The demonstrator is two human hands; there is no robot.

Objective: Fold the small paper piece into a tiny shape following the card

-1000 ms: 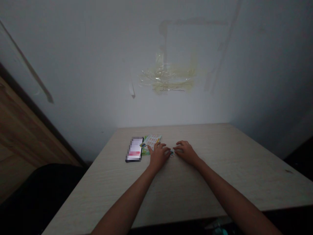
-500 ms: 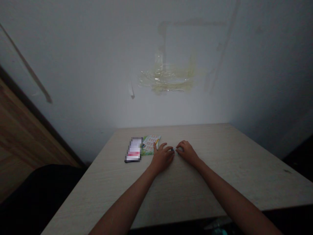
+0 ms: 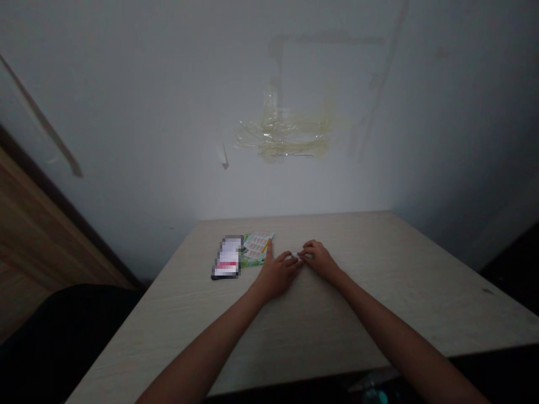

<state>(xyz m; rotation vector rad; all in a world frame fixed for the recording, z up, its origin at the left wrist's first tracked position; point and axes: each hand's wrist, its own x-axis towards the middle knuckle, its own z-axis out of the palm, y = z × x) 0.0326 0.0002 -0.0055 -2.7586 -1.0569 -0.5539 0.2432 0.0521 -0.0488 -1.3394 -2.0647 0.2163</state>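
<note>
My left hand point(image 3: 278, 276) rests low over the table, thumb and forefinger drawn together toward the right and one outer finger stretched out over the edge of a printed sheet. Facing it, my right hand point(image 3: 319, 260) has its fingertips pinched. Between the two sets of fingertips shows a small pale piece point(image 3: 295, 256), which both hands appear to hold; it is too small and too covered to name. The printed sheet point(image 3: 256, 246), with rows of small pictures and green edges, lies just left of my left hand. Beside it is a phone point(image 3: 228, 257) with a lit, blurred screen.
The pale wooden table point(image 3: 379, 280) meets a grey wall point(image 3: 168, 112) with peeling clear tape point(image 3: 290, 137). A wooden panel point(image 3: 37, 224) and a dark shape point(image 3: 76, 325) stand at left. Below the table's front edge is a teal object point(image 3: 376, 395), partly hidden.
My fingertips have come closer together, with the pale piece now showing between them. The left hand's outer fingers have drawn in somewhat. The view has shifted slightly.
</note>
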